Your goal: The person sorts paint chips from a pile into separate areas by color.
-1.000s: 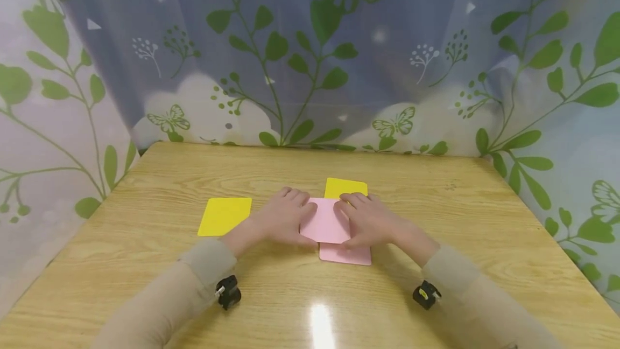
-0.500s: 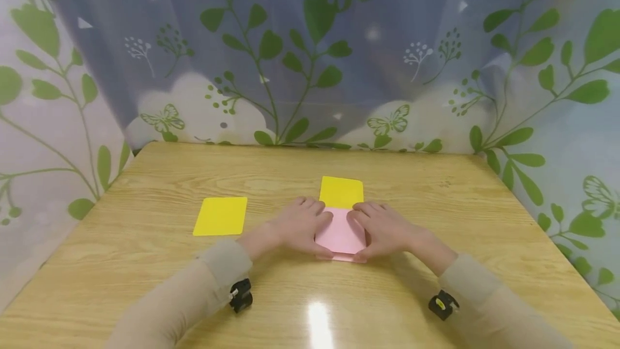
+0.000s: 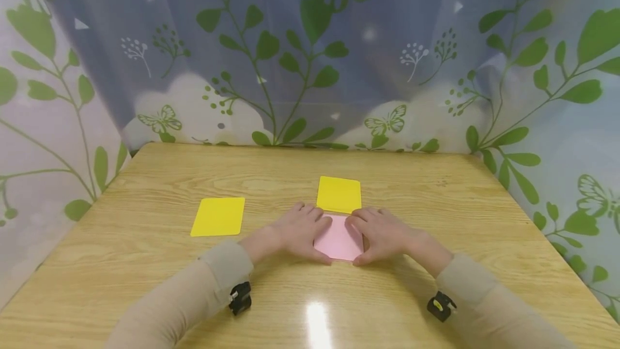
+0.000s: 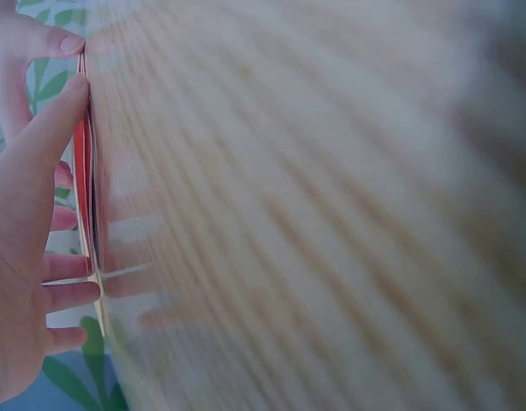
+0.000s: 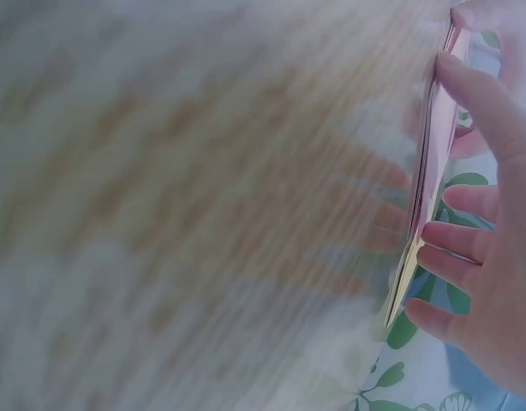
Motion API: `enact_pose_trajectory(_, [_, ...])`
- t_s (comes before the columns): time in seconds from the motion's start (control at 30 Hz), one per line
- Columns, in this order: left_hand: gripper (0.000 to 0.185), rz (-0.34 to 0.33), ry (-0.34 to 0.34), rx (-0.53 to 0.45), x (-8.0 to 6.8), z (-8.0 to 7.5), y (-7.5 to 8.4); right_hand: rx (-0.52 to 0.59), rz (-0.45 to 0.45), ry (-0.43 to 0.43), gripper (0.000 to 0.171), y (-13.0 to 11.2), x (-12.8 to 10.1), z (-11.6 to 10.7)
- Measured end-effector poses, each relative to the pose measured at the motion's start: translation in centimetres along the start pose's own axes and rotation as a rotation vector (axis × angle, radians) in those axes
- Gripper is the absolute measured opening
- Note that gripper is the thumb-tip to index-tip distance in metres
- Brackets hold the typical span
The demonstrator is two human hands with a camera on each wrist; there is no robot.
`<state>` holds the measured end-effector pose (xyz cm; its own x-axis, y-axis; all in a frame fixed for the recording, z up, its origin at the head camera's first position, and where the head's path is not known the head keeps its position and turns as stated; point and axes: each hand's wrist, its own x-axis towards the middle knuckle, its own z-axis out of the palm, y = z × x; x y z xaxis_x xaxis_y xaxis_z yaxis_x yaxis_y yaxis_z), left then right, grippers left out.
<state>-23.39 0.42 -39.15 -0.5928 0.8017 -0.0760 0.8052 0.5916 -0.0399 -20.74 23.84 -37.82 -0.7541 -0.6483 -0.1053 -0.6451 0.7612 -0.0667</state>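
Note:
A pink square card [image 3: 339, 238] lies at the middle of the table, flat over another pink card that is almost wholly hidden beneath it. My left hand [image 3: 302, 234] holds its left edge, thumb at the near corner and fingers along the side. On the opposite edge my right hand [image 3: 385, 234] holds it in the same way. Just beyond the pink card lies a yellow square card [image 3: 339, 194]. From the side, both wrist views show thin stacked edges between the hands, with the pink card [image 5: 436, 145] close to the tabletop.
A second yellow card [image 3: 219, 216] lies by itself to the left of the left hand. The wooden table [image 3: 271, 316] ends at a patterned curtain [image 3: 300, 69] at the back and sides. A small black device [image 3: 240, 298] sits at each wrist.
Both hands brought the raised pink card right and toward the near side, then lowered it onto the lower pink card. More of the far yellow card shows now.

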Motion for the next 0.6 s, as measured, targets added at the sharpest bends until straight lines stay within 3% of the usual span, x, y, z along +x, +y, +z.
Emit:
enact_pose_trajectory(0.43, [0.097, 0.013, -0.005, -0.006, 0.00, 0.73, -0.37, 0.013, -0.010, -0.026, 0.080, 0.11, 0.32, 0.16])
enact_pose_trajectory(0.6, [0.094, -0.021, 0.007, -0.042, -0.40, 0.34, -0.96, -0.016, -0.005, 0.017, 0.076, 0.03, 0.70, -0.23])
